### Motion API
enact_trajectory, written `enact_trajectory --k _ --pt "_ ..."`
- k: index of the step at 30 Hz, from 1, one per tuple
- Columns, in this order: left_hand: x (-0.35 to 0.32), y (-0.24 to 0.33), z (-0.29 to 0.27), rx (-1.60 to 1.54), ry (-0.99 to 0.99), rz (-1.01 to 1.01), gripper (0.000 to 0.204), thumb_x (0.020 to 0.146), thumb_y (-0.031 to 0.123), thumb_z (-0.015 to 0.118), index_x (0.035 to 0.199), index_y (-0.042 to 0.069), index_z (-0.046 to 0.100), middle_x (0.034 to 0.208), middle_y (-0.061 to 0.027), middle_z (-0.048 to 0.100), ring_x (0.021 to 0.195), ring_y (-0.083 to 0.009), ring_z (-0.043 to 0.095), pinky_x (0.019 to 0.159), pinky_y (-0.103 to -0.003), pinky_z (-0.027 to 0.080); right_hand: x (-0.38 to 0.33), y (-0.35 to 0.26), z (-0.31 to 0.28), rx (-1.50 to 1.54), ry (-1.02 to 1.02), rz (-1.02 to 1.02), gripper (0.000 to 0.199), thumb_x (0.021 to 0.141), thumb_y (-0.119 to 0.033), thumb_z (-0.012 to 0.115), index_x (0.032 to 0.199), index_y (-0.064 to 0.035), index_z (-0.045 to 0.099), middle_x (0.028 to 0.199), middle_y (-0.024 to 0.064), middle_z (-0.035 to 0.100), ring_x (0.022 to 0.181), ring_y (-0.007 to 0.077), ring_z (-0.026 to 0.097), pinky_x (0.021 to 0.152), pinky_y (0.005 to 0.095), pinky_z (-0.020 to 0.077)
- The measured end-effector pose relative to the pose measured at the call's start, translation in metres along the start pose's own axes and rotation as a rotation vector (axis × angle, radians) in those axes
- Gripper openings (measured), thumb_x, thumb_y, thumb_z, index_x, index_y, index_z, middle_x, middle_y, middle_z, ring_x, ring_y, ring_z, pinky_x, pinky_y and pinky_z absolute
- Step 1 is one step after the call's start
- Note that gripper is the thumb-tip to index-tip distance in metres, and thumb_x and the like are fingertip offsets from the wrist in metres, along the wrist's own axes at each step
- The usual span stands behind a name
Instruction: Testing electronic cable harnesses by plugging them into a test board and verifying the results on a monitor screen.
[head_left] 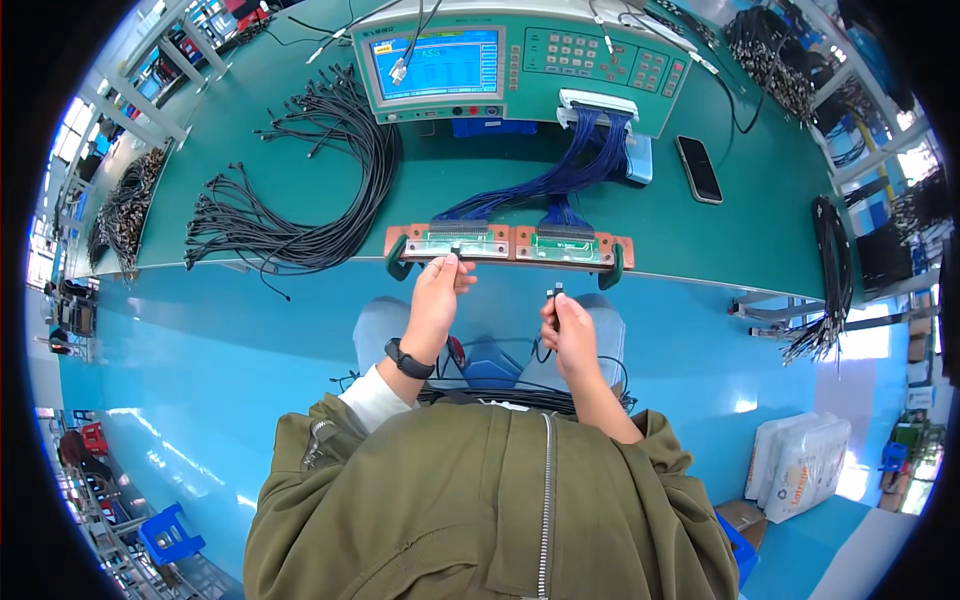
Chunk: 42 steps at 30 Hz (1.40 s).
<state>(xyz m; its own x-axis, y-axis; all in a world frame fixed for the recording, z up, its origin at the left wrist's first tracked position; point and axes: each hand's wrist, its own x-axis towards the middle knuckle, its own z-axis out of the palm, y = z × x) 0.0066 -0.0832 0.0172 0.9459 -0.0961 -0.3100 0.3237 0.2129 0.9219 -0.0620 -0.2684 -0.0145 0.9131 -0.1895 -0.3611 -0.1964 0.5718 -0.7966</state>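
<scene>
My left hand (436, 295) pinches a small black cable connector (455, 250) at the front edge of the test fixture (512, 244), a copper-coloured block with two green circuit boards. Whether the connector is plugged in, I cannot tell. To the right and just below the fixture, my right hand (572, 338) grips a black cable near its plug ends (556, 291), which point up and stand apart from the fixture. More black cable (500, 388) lies across my lap. Blue wire bundles (545, 182) run from the fixture up to the cable tester (530, 65).
Dark green clamps (398, 258) hold the fixture to the edge of the green bench (290, 190). A large coil of black cables (350, 190) lies left, a phone (699, 170) right. Another cable bundle (832, 270) hangs over the right edge. White bags (800, 465) stand on the floor.
</scene>
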Motion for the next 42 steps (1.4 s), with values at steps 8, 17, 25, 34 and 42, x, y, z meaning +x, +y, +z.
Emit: enact_trajectory --k 8,17,25,34,42 --pt "-0.025 -0.025 0.014 -0.235 0.062 0.093 0.028 0.095 0.025 0.040 0.078 0.005 0.052 0.074 -0.0030 0.053 0.052 -0.0056 0.037 0.048 -0.018 0.031 0.013 -0.014 -0.009 -0.057 -0.029 0.119 0.023 0.093 -0.020 0.040 0.079 -0.0047 0.050 0.067 0.0017 0.043 0.047 0.0046 0.031 0.039 0.0176 0.0213" --pt "-0.022 -0.027 0.003 -0.080 -0.060 -0.032 0.027 0.094 0.024 0.043 0.078 0.005 0.053 0.072 -0.0028 0.052 0.052 -0.0048 0.036 0.046 -0.018 0.029 0.018 -0.016 -0.002 0.000 0.033 0.098 0.024 0.094 -0.020 0.039 0.080 -0.0045 0.050 0.069 0.0020 0.042 0.048 0.0049 0.032 0.040 0.0173 0.0223" --pt "-0.009 -0.028 -0.002 -0.096 0.016 -0.036 0.029 0.094 0.025 0.041 0.075 0.006 0.052 0.067 -0.0014 0.048 0.053 -0.0056 0.034 0.048 -0.018 0.029 0.019 -0.013 0.009 0.009 0.095 0.047 0.025 0.094 -0.021 0.038 0.081 -0.0036 0.050 0.069 0.0022 0.042 0.051 0.0062 0.035 0.044 0.0191 0.0280" --pt "-0.008 -0.031 0.001 -0.077 0.122 0.012 0.028 0.094 0.026 0.042 0.075 0.006 0.051 0.064 -0.0004 0.047 0.051 -0.0056 0.034 0.048 -0.019 0.030 0.018 -0.017 0.003 -0.111 0.015 0.047 0.026 0.094 -0.022 0.038 0.081 -0.0035 0.051 0.069 0.0034 0.046 0.053 0.0077 0.039 0.046 0.0213 0.0328" --pt "0.000 -0.023 0.012 -0.141 0.251 -0.029 0.026 0.093 0.024 0.045 0.077 0.004 0.053 0.068 -0.0011 0.051 0.054 -0.0057 0.038 0.051 -0.018 0.033 0.021 -0.025 -0.006 -0.511 0.059 0.052 0.035 0.093 -0.030 0.043 0.079 -0.0025 0.058 0.068 0.0028 0.051 0.052 0.0079 0.042 0.048 0.0207 0.0363"
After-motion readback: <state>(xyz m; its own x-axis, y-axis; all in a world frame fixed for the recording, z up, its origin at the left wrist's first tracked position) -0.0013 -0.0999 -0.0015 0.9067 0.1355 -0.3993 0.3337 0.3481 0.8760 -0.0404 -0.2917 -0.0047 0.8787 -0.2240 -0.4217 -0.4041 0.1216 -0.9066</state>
